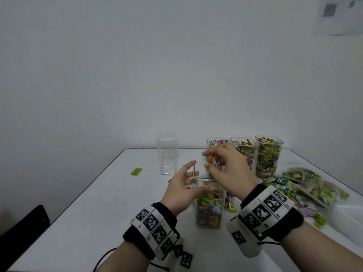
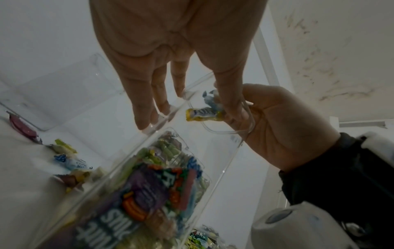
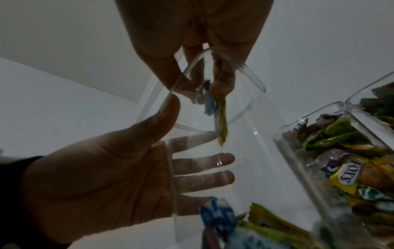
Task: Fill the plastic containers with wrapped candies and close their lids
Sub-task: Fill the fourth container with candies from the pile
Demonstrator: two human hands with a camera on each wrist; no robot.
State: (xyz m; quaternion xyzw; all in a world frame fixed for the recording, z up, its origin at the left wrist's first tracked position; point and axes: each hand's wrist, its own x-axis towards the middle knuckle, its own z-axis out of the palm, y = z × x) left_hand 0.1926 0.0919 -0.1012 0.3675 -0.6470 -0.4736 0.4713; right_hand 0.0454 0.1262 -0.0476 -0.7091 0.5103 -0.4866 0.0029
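Above the half-filled container [image 1: 210, 203], the right hand [image 1: 229, 169] pinches several candies [image 1: 211, 163] over its mouth to drop them in; the left hand [image 1: 181, 190], fingers straight, steadies its side.

place type: plain indoor room, staged recording setup rather than a lived-in home or shop; exact kind cannot be told
wall: bare white wall [image 1: 176, 65] seen behind the table, undecorated
markers: printed sheet with square fiducial codes [image 1: 332, 10] taped high on the wall at right
table: plain white table [image 1: 88, 213] with dark edge, pushed against the wall
seating: black chair back [image 1: 23, 228] seen at the table's left side
ceiling: stained, mottled surface [image 2: 330, 59] seen in the left wrist view
wearables: coded marker bands [image 1: 263, 211] worn on both wrists
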